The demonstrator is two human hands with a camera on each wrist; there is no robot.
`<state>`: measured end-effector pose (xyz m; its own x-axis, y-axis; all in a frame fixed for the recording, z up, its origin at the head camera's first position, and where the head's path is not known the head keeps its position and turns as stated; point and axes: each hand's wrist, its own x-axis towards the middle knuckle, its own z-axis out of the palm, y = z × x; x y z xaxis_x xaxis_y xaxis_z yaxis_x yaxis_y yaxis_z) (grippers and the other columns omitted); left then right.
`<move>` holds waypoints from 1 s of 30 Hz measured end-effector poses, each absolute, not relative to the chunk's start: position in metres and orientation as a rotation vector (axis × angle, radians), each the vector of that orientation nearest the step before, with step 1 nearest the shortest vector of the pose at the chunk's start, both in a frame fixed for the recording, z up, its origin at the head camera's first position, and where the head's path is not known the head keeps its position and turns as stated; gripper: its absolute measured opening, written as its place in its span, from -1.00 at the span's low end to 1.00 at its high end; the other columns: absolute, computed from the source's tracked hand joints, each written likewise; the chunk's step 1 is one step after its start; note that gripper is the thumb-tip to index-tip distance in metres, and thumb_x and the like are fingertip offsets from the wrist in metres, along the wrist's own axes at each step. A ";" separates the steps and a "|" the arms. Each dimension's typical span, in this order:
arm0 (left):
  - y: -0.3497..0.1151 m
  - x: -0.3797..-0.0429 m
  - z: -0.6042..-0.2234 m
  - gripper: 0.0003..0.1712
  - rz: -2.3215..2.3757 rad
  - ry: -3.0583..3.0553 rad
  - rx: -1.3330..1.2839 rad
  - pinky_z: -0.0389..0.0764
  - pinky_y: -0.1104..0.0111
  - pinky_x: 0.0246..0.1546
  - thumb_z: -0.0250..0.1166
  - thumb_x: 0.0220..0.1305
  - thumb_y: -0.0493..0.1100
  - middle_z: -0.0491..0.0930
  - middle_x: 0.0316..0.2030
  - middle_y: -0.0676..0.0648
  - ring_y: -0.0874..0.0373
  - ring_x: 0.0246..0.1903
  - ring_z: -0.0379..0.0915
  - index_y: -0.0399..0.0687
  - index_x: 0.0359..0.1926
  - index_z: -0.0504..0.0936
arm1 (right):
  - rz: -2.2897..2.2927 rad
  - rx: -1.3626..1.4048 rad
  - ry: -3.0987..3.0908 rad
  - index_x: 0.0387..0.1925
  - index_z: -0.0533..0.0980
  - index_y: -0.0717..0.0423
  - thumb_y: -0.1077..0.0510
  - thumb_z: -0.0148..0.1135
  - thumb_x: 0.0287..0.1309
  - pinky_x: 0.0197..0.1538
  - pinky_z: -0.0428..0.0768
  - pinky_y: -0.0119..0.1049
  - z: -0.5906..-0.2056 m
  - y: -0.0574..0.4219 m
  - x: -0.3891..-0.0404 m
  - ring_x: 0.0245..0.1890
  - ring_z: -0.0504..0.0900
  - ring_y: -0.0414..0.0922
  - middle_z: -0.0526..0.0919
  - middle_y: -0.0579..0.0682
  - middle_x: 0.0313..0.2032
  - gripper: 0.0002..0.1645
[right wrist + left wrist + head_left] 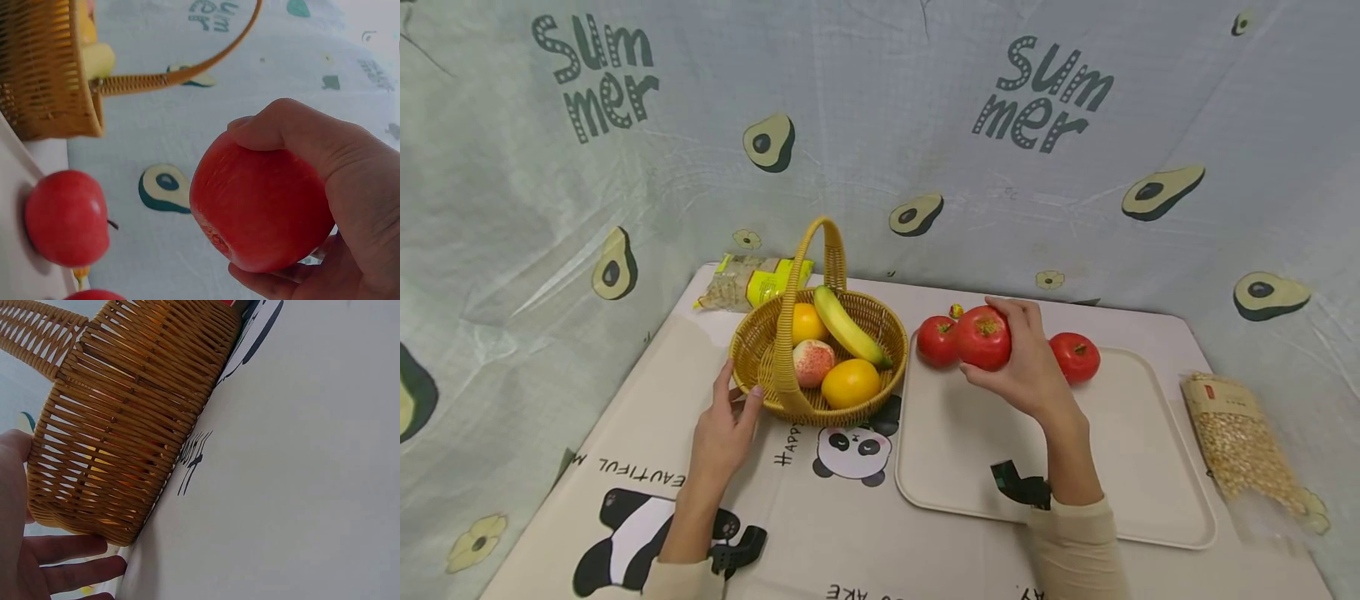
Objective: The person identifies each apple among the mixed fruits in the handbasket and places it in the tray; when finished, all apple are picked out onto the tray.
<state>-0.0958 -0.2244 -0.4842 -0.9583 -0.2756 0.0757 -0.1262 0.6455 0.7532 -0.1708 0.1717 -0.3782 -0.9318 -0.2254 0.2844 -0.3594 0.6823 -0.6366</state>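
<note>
My right hand (1026,358) grips a red apple (983,338) above the back of a beige tray (1000,467). In the right wrist view the thumb lies over the apple (262,206), fingers beneath it. My left hand (726,429) touches the near left side of a wicker basket (895,333), thumb at the rim. The left wrist view shows straight fingers (81,575) along the basket's outside (125,419). Inside the basket are a banana (850,329), a peach (813,363) and two orange-yellow fruits (851,383). Two more apples (937,341) sit along the tray's back.
A bag with yellow print (760,279) lies behind the basket. Right of the tray lies a bag of pale grains (1240,433). The basket's tall handle (808,250) arches upward. A small yellow and red thing (956,311) is behind the tray. A printed curtain (865,117) backs the table.
</note>
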 end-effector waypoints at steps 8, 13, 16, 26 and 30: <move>-0.225 -0.096 -0.485 -0.15 -1.194 -2.668 0.324 0.48 -0.18 0.23 -0.06 0.51 0.26 0.48 0.28 -0.41 -0.32 0.18 0.53 0.11 0.62 -0.14 | 1.060 0.303 -2.752 0.44 0.20 0.01 0.00 0.55 -0.05 0.11 0.60 0.30 -0.373 0.194 -0.172 0.29 0.35 0.22 0.21 0.21 0.28 0.06; -0.225 -0.096 -0.486 -0.15 -1.194 -2.666 0.314 0.48 -0.18 0.22 -0.05 0.51 0.26 0.48 0.27 -0.41 -0.31 0.18 0.53 0.11 0.62 -0.14 | 1.091 0.219 -2.739 0.44 0.19 0.04 0.01 0.53 -0.01 0.13 0.57 0.35 -0.370 0.207 -0.170 0.30 0.33 0.26 0.19 0.23 0.28 0.04; -0.225 -0.096 -0.485 -0.15 -1.193 -2.662 0.316 0.48 -0.17 0.23 -0.06 0.51 0.26 0.48 0.27 -0.40 -0.31 0.18 0.53 0.11 0.61 -0.14 | 1.101 0.197 -2.725 0.44 0.18 0.06 0.02 0.53 0.00 0.15 0.55 0.35 -0.370 0.214 -0.170 0.30 0.33 0.27 0.18 0.24 0.27 0.04; -0.225 -0.096 -0.487 -0.17 -1.184 -2.649 0.307 0.49 -0.19 0.20 -0.04 0.52 0.24 0.51 0.24 -0.42 -0.32 0.15 0.55 0.09 0.61 -0.12 | 1.062 0.052 -2.713 0.49 0.11 0.08 -0.03 0.50 0.03 0.13 0.53 0.40 -0.371 0.237 -0.169 0.31 0.30 0.31 0.14 0.28 0.34 0.10; -0.225 -0.096 -0.488 -0.17 -1.187 -2.650 0.302 0.49 -0.19 0.20 -0.04 0.52 0.23 0.50 0.25 -0.42 -0.32 0.15 0.55 0.09 0.61 -0.12 | 1.027 -0.004 -2.721 0.51 0.07 0.08 -0.03 0.49 0.04 0.12 0.52 0.43 -0.372 0.246 -0.168 0.31 0.28 0.33 0.16 0.31 0.37 0.13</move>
<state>-0.0964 -0.2248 -0.4875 -0.9543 -0.2751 0.1165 -0.0962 0.6524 0.7518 -0.1682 0.2464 -0.3723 -0.9729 0.0844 0.2151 -0.0788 0.7538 -0.6524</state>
